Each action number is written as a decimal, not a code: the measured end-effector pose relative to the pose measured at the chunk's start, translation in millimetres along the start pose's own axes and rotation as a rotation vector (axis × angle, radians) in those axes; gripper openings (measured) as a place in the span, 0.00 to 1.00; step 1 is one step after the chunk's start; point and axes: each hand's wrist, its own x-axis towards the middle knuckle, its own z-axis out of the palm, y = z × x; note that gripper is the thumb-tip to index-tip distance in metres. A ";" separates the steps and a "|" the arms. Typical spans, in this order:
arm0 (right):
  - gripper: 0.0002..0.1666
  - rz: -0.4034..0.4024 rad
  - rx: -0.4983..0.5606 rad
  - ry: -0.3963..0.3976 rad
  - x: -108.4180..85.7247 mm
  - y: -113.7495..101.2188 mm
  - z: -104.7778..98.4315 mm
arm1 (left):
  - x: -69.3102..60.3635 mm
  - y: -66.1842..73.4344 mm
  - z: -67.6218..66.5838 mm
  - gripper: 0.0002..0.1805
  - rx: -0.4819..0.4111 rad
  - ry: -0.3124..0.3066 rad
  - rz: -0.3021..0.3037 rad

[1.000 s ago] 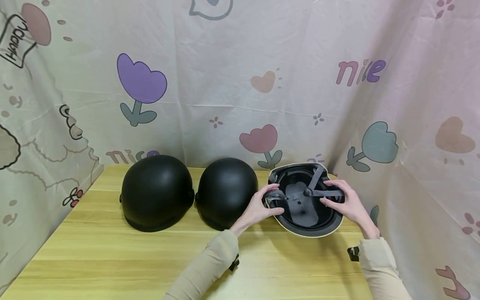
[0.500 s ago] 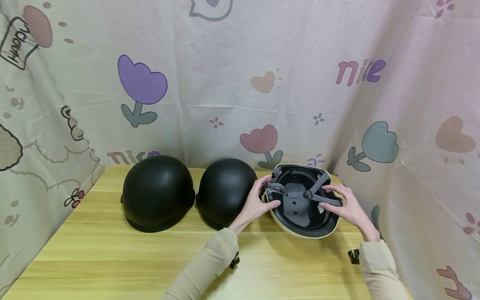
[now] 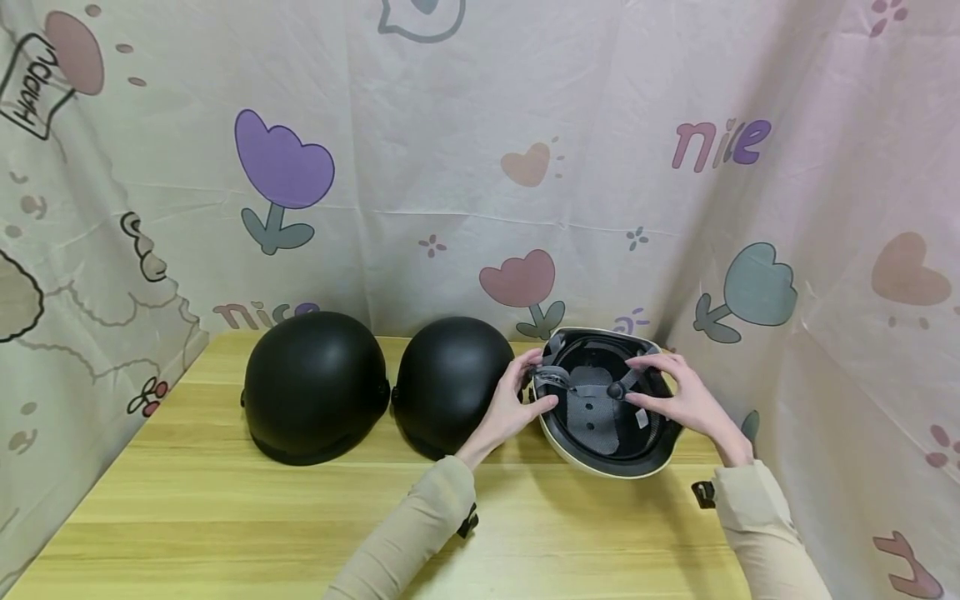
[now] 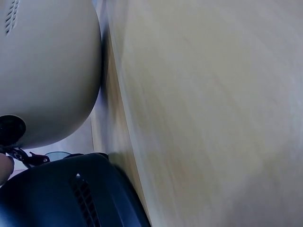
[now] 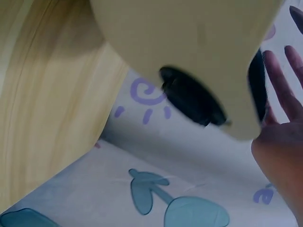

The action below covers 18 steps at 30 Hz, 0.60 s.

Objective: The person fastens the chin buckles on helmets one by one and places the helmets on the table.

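Observation:
An upturned cream helmet (image 3: pixel 592 421) lies on the table at the right, showing its black lining, grey pad and straps. My left hand (image 3: pixel 506 417) grips its left rim, the thumb on the near side of a grey strap bundle. Over the right part of the opening is my right hand (image 3: pixel 686 398), index finger and thumb spread apart around the dark strap (image 3: pixel 630 383) and its round joint. Its fingers also look spread beside the cream shell in the right wrist view. The left wrist view shows the shell's outside (image 4: pixel 47 71) and little of the hand.
Two black helmets, one in the middle (image 3: pixel 453 383) and one at the left (image 3: pixel 315 387), stand dome up in a row. The middle one is close to my left hand. A patterned cloth (image 3: pixel 420 167) hangs behind and beside the wooden table (image 3: pixel 300 525).
The cream helmet has turned and shifted slightly left. My right hand has left the strap near the right rim and moved left over the opening. The left hand still holds the left rim.

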 end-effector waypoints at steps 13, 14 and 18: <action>0.27 -0.093 0.015 -0.154 13.5 -8.2 26.5 | -2.8 11.3 -0.1 0.41 -0.015 -0.008 0.009; 0.27 -0.096 0.008 -0.169 14.6 -8.8 28.5 | -3.3 14.1 -0.1 0.41 -0.015 -0.012 0.009; 0.29 -0.114 0.001 -0.224 19.6 -11.6 36.3 | -3.3 15.1 -0.8 0.42 -0.022 -0.024 0.011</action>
